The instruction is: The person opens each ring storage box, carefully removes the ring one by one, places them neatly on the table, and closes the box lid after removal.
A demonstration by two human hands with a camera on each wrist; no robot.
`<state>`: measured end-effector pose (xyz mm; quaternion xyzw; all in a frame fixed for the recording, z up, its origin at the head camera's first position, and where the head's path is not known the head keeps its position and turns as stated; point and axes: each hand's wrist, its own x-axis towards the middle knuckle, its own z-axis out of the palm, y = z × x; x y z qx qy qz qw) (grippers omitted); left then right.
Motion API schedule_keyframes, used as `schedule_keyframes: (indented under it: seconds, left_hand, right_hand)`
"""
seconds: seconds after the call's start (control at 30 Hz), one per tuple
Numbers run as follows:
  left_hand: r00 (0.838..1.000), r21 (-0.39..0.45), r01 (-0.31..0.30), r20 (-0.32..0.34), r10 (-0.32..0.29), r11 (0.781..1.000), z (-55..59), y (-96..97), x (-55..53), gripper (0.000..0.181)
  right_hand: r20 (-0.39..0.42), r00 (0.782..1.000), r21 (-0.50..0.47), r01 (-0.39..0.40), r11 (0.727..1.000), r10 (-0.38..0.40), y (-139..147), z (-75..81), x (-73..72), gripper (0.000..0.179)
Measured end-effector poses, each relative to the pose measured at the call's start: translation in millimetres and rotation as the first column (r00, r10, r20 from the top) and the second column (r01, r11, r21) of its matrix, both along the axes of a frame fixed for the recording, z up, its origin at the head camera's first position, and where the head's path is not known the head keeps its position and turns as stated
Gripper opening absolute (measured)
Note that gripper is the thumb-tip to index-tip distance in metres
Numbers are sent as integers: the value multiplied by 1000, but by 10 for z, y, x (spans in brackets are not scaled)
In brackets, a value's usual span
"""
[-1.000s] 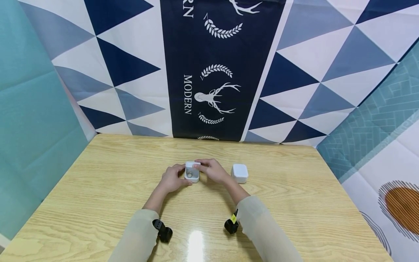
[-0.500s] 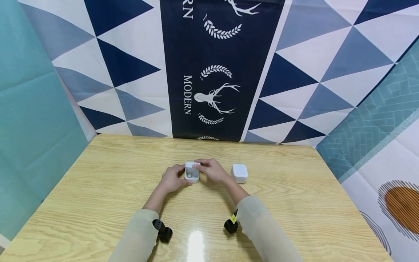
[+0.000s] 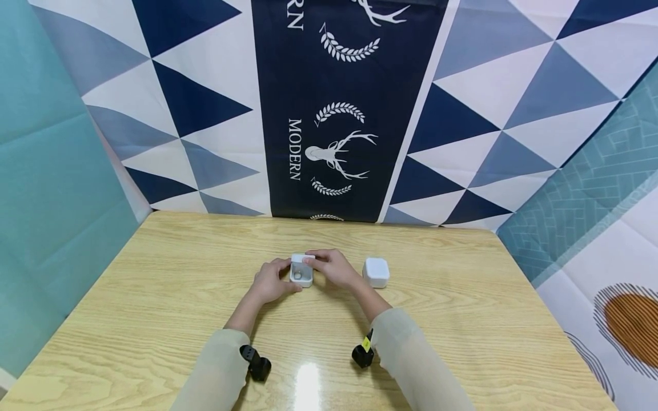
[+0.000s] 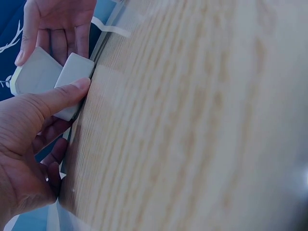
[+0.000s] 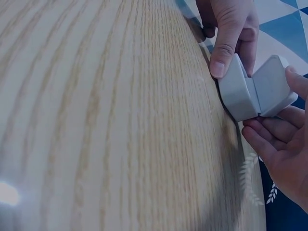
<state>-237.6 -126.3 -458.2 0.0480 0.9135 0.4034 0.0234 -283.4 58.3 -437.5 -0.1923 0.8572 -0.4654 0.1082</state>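
A small white ring box (image 3: 307,283) stands on the table with its lid raised, and a ring (image 3: 298,275) shows inside it in the head view. My left hand (image 3: 268,281) grips the box's base from the left, thumb along the front. From the right, my right hand (image 3: 334,267) holds the lid (image 3: 297,258), thumb at its upper edge. The right wrist view shows the lid (image 5: 274,84) hinged well away from the base (image 5: 236,94), the right fingers behind it. In the left wrist view, the thumb of the left hand (image 4: 29,130) presses the base's front.
To the right of the hands sits a second white box (image 3: 377,272), rounded at the corners and closed. The wooden table (image 3: 437,342) reaches back to a patterned cloth wall (image 3: 329,85). A teal cloth (image 3: 56,188) hangs along the left side.
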Motion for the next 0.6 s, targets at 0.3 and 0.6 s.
schedule_keyframes:
  seconds: [0.3,0.6]
  left_hand:
    - [1000,-6,-1,0,1,1000,11,-1,2,71]
    - [1000,-4,-1,-1,1,1000,10,2,5,71]
  right_hand:
    - [10,1000,-11,11,1000,-11,-6,16,3,40]
    - [30,999,-32,32,999,-31,-2,28,11,37]
